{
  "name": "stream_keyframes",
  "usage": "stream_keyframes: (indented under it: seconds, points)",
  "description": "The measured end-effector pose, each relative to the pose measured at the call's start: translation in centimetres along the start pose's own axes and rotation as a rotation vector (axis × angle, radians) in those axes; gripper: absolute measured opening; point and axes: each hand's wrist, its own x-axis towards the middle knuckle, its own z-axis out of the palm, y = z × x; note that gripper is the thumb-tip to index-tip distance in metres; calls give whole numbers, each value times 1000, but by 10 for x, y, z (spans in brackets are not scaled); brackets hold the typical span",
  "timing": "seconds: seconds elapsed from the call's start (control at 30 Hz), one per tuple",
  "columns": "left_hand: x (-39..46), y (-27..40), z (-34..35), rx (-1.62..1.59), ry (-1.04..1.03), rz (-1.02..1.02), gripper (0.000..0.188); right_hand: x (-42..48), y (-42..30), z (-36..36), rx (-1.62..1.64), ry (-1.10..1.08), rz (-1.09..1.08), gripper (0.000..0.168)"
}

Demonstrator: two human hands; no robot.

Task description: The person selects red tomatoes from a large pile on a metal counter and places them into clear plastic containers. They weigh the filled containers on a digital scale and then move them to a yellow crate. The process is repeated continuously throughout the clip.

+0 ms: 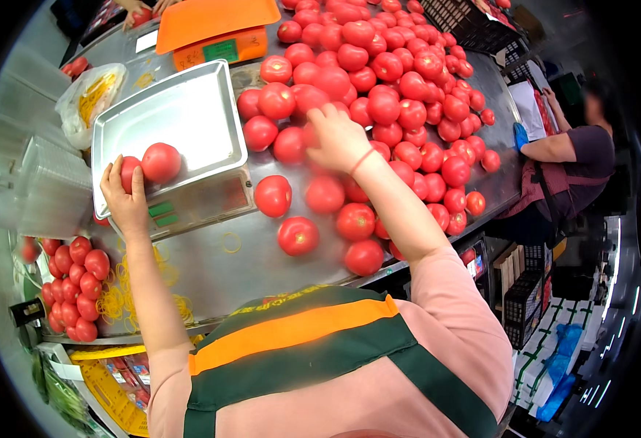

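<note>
My left hand [124, 194] is closed around a tomato [128, 174] at the near left corner of a metal weighing pan [205, 115]. Another tomato [161, 163] rests in the pan, beside my fingertips. The pan sits on a box-shaped scale [211, 205]. To the right, my right hand [335, 137] reaches into a large heap of tomatoes [402, 98], fingers curled against tomatoes at the heap's near left part. Motion blurs this spot, and whether the hand grips one cannot be told. Two loose tomatoes [272, 196] [298, 236] lie between scale and heap.
Stacked clear plastic trays [60, 186], a bag of rubber bands [94, 101] and an orange scale [219, 41] surround the pan. Small tomatoes [76, 284] and loose rubber bands [128, 290] lie at the near left. A person [567, 148] stands at right; another person's hands [142, 12] show at top left.
</note>
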Motion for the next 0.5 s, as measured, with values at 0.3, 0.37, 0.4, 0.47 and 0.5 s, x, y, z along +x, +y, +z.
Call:
stream_keyframes:
  seconds: [0.3, 0.37, 0.4, 0.47, 0.5]
  points:
    - [-2, 7, 2, -12, 27, 1, 38, 79, -9, 6, -56, 10, -78, 48]
    - [-1, 5, 5, -18, 23, 18, 38, 96, -6, 34, 23, 33, 23, 54]
    - [-1, 5, 4, -13, 11, 14, 39, 100, -10, 40, 60, 36, 72, 58]
    - [-1, 4, 2, 17, -7, 19, 39, 97, -3, 37, 319, 81, 93, 64]
    - [-2, 4, 2, 29, -15, 20, 39, 94, 4, 32, 445, 101, 104, 68]
